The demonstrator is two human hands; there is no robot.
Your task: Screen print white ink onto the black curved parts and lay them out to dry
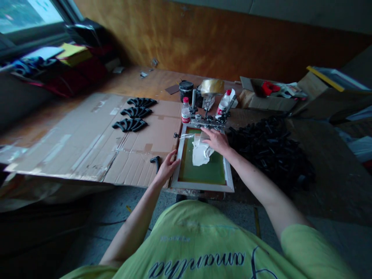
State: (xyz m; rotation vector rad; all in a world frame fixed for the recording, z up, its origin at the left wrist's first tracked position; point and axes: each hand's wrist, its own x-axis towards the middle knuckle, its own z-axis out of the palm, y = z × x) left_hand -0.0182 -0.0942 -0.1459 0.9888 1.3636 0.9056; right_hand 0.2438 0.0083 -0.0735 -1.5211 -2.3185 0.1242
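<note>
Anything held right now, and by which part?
Can't tell. The left hand is at the left side of the silver-grey, metal-looking rectangular frame, grip unclear; the right hand, over the frame's far half, hides whatever may be beneath it.

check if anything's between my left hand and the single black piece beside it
Nothing visible is: your left hand is right beside the black piece, which lies on the cardboard. Whether they touch is hard to tell.

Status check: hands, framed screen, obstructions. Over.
Left hand at left edge of silver-framed rectangular green screen. Right hand over its upper half, grip unclear. Irregular white patch covers part of it. Black curved piece beside left hand.
</note>
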